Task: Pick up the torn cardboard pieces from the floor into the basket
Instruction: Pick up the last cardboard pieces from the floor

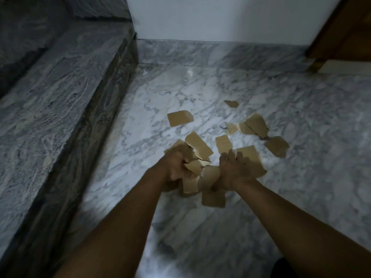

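Several torn brown cardboard pieces lie on the marble floor (200,91). My left hand (175,166) grips a bunch of cardboard pieces (195,167), fingers curled round them. My right hand (233,169) grips a larger cardboard piece (252,157), with more pieces hanging below it. Loose pieces lie beyond the hands: one square piece (179,117), a small scrap (231,103), a cluster at the right (255,125) and another piece (278,146). No basket is in view.
A grey marble step (60,93) rises along the left. A white wall (210,17) with a marble skirting closes the far side. A wooden door frame (339,37) stands at the far right. Tiny white scraps (145,72) lie near the corner.
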Available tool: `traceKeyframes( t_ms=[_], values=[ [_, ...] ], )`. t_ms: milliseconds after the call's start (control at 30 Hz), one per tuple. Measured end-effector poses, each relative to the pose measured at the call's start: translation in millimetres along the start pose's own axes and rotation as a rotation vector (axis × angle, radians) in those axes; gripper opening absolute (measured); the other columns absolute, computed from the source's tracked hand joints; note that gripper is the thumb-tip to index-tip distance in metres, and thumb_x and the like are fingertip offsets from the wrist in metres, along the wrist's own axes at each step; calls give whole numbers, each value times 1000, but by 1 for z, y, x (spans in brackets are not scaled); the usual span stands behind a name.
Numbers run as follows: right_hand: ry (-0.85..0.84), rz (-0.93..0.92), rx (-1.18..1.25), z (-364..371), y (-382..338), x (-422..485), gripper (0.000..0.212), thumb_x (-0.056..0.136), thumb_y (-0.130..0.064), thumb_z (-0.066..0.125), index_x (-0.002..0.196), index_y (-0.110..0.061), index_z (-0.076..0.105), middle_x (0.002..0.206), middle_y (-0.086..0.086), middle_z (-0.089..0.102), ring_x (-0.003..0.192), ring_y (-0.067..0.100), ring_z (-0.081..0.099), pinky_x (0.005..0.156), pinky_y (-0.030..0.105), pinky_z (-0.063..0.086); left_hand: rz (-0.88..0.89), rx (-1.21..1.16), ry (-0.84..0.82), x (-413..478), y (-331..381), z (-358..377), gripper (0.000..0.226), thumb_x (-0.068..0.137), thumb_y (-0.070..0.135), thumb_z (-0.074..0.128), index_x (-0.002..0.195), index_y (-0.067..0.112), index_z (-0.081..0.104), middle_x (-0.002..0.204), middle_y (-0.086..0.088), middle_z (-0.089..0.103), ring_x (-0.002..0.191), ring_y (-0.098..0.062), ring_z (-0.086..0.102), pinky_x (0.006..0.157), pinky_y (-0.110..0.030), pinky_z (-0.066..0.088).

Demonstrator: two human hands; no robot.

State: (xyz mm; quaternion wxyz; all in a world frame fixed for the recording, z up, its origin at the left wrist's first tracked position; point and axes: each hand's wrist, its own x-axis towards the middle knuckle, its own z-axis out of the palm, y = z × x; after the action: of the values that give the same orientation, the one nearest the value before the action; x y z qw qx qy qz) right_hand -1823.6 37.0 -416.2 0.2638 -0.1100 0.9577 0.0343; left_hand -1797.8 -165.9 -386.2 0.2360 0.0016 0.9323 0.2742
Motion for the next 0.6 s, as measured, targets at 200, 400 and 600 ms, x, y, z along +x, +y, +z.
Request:
traceKeyframes(
  t_ms=[200, 400, 600],
  values=[
    [-261, -83, 328, -24, 34, -7, 33, 83, -34, 75, 107, -20, 57, 109, 5, 61, 99, 23, 60, 83, 32, 49, -46, 32, 75, 13, 12, 30, 24, 81, 24, 67, 104, 17, 66, 114, -7, 64, 99, -25, 61, 89, -35, 51],
    [-213, 87, 259, -61, 73, 9, 44, 64, -54, 63, 93, -21, 60, 100, 3, 61, 104, 25, 60, 96, 40, 49, 26, -7, 121, 22, 15, 35, 43, 85, 11, 64, 126, 12, 49, 112, -8, 60, 91, -19, 59, 73, -22, 42],
    [-150, 383, 297, -31, 88, 33, 126, 57, -78, 61, 157, -18, 14, 164, 9, 13, 146, 37, 24, 110, 52, 33, -38, -84, 113, 24, 13, 8, 52, 79, 32, 77, 127, 17, 60, 125, -3, 62, 115, -23, 58, 90, -22, 41]
  ],
)
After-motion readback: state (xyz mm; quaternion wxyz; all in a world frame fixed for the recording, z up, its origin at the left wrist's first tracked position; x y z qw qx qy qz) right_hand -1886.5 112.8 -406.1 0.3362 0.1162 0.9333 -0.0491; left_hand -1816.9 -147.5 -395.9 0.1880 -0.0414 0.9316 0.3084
